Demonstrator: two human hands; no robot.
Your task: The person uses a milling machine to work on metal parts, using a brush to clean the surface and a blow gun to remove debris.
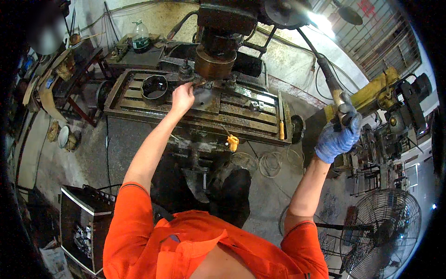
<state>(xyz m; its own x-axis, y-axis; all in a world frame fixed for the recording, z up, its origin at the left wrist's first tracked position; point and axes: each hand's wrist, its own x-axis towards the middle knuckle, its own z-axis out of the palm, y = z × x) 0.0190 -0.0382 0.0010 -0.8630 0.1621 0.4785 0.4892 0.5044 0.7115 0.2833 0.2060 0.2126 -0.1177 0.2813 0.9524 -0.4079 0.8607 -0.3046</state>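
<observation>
Blue-gloved right hand (pixel 340 135) wraps the lever (pixel 328 74) — bare left hand (pixel 183 96) near the spindle (pixel 214 63), fingers narrow, hold unclear — machining, seemingly; next move calls for fingertip clearance.

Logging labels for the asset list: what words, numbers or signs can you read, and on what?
None I can quote.
Bottle: pale print on a green label, too small to read.
Red marks by the window grille: too blurred to read.
Machine head: no text I can make out.
</observation>
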